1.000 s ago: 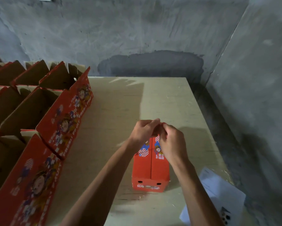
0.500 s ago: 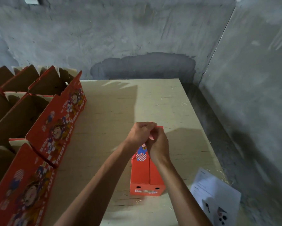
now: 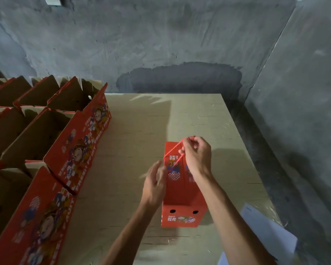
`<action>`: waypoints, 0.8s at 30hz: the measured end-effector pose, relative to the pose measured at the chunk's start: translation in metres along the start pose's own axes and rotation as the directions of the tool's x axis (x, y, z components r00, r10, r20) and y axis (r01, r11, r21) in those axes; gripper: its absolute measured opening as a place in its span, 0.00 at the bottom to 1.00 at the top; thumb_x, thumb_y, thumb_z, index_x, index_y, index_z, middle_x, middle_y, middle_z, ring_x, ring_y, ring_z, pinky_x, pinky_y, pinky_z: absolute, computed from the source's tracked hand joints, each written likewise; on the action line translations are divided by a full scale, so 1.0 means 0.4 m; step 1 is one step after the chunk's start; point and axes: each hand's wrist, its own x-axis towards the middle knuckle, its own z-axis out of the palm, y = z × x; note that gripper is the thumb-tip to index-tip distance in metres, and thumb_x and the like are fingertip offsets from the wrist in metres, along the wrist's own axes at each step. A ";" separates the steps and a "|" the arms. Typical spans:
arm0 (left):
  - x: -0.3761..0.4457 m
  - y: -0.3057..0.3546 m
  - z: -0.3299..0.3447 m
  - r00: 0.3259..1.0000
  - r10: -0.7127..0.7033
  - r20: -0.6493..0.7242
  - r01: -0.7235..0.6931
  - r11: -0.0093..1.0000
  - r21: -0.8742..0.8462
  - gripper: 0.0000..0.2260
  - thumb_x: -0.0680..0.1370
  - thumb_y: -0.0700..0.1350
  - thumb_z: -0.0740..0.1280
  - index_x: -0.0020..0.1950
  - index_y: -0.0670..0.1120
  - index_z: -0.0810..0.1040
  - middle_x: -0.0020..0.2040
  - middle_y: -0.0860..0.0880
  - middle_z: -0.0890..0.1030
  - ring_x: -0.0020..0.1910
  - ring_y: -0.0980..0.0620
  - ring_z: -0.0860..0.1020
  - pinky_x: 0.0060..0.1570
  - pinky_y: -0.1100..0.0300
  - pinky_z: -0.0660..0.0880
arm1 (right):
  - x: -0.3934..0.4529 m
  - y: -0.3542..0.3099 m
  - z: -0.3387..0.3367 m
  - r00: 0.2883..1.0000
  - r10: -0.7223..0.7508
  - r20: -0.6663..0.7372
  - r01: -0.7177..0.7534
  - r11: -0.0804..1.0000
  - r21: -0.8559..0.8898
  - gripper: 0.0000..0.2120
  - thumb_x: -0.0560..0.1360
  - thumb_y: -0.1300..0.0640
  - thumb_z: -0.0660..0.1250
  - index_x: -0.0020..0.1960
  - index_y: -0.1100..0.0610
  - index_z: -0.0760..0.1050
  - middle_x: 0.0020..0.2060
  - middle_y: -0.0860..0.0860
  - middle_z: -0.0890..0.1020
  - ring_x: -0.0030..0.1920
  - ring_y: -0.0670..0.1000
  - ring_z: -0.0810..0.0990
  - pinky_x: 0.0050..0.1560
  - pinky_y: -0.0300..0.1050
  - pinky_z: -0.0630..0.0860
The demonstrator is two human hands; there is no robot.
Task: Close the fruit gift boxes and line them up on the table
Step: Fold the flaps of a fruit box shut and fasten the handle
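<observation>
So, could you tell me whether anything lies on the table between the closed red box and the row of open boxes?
Nothing visible does: bare table separates the closed box from the open boxes. Only the left hand hovers there.

"FRESH FRUIT" runs along the side of an open gift box (image 3: 78, 150).

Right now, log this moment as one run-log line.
step: closing box | right hand: pinches red cord handle | left hand: open beside closed red gift box | open boxes: rowed at left | table
</observation>
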 end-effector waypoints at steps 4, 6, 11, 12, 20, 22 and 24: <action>-0.020 -0.035 0.037 0.990 -0.044 0.132 0.064 0.987 -0.150 0.14 0.82 0.59 0.64 0.67 0.72 0.71 0.69 0.55 0.79 0.63 0.62 0.79 0.62 0.59 0.77 | 0.046 -0.033 0.009 0.999 -0.051 -0.007 0.051 0.999 0.013 0.06 0.80 0.61 0.67 0.46 0.64 0.77 0.29 0.48 0.82 0.33 0.51 0.85 0.38 0.42 0.81; -0.007 -0.026 0.069 0.982 -0.004 0.189 0.052 0.968 -0.246 0.20 0.81 0.55 0.68 0.73 0.63 0.70 0.67 0.50 0.81 0.65 0.49 0.80 0.63 0.44 0.78 | 0.077 -0.056 0.008 0.997 -0.072 -0.015 0.072 0.997 0.012 0.05 0.80 0.61 0.67 0.48 0.63 0.77 0.29 0.48 0.83 0.34 0.50 0.85 0.37 0.39 0.81; 0.091 0.035 0.122 0.958 0.070 0.277 0.030 0.939 -0.342 0.29 0.78 0.42 0.75 0.73 0.60 0.68 0.64 0.45 0.82 0.60 0.41 0.83 0.53 0.44 0.83 | 0.202 -0.099 -0.014 0.995 -0.096 -0.040 0.093 0.994 -0.065 0.05 0.81 0.59 0.67 0.50 0.61 0.78 0.34 0.50 0.85 0.35 0.47 0.86 0.41 0.41 0.84; 0.116 0.045 0.137 0.953 0.071 0.296 0.037 0.939 -0.342 0.29 0.77 0.42 0.76 0.73 0.61 0.69 0.64 0.45 0.83 0.59 0.41 0.84 0.51 0.47 0.83 | 0.233 -0.102 -0.019 0.994 -0.101 -0.044 0.097 0.992 -0.083 0.05 0.82 0.58 0.67 0.51 0.60 0.78 0.35 0.50 0.85 0.36 0.46 0.86 0.41 0.42 0.84; 0.362 0.100 0.308 0.915 0.057 0.400 0.075 0.950 -0.304 0.31 0.74 0.43 0.79 0.73 0.53 0.69 0.64 0.47 0.82 0.60 0.41 0.83 0.52 0.42 0.83 | 0.535 -0.088 -0.065 0.994 -0.106 -0.035 0.099 0.983 -0.157 0.07 0.81 0.57 0.67 0.45 0.54 0.75 0.30 0.47 0.83 0.33 0.47 0.85 0.37 0.43 0.81; 0.422 0.106 0.358 0.910 0.034 0.413 0.090 0.957 -0.277 0.31 0.74 0.43 0.79 0.72 0.53 0.68 0.64 0.47 0.82 0.59 0.42 0.83 0.53 0.41 0.83 | 0.605 -0.070 -0.081 0.994 -0.107 -0.036 0.098 0.975 -0.198 0.07 0.81 0.57 0.67 0.44 0.54 0.75 0.29 0.47 0.83 0.34 0.46 0.86 0.39 0.45 0.83; 0.484 0.109 0.411 0.907 0.055 0.418 0.061 0.964 -0.258 0.30 0.75 0.40 0.78 0.72 0.51 0.68 0.62 0.48 0.83 0.58 0.45 0.84 0.49 0.49 0.84 | 0.671 -0.053 -0.099 0.993 -0.108 -0.046 0.095 0.971 -0.218 0.07 0.81 0.57 0.67 0.44 0.52 0.75 0.30 0.47 0.84 0.34 0.46 0.86 0.41 0.46 0.84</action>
